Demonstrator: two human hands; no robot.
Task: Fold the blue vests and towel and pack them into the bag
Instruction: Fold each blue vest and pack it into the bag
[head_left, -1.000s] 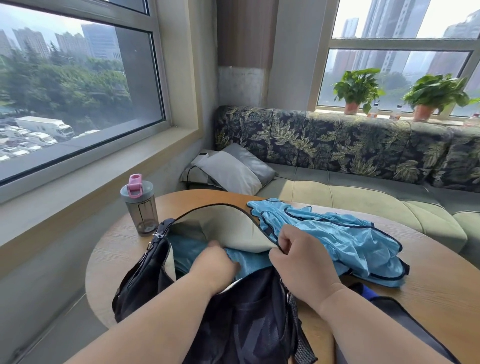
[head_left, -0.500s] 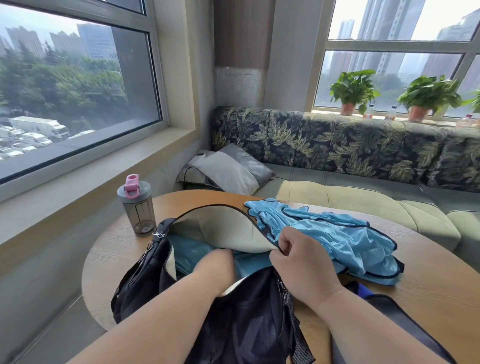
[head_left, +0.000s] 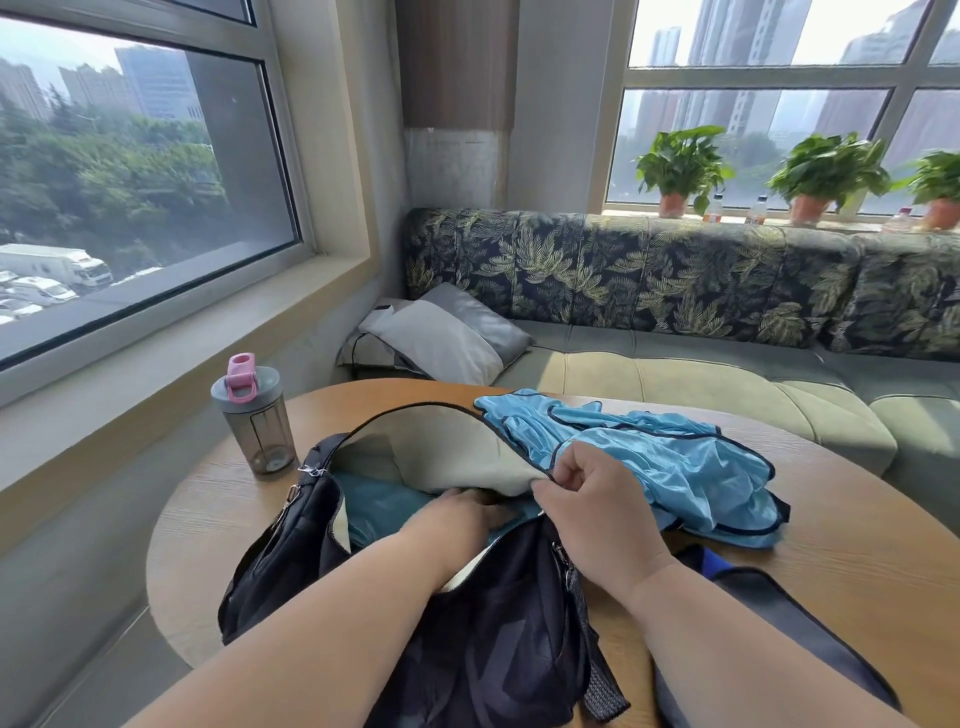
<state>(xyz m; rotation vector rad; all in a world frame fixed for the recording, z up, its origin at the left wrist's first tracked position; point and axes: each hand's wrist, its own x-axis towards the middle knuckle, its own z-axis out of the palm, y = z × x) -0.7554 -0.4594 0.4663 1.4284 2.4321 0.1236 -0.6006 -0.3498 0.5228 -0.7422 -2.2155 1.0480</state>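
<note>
Head view, packed: a teal-blue fold (head_left: 379, 506) already lies inside the open bag (head_left: 291, 540); you cannot tell whether it is a vest or the towel.
Head view, left: the blue vests (head_left: 670, 467) lie crumpled and unfolded near the tabletop's far right edge, just beside the bag.
Left hand (head_left: 457, 519): reaching into the bag's mouth onto the blue fold; fingers are hidden, so grip unclear.
Right hand (head_left: 592, 509): your fingers pinch the flap (head_left: 447, 452) by its zipper edge, holding it raised.
Room: the bottle (head_left: 254, 415) stands near the tabletop's left edge; bare wood lies right of the vests.
Edge: the bag's near end overhangs the tabletop's near edge.
</note>
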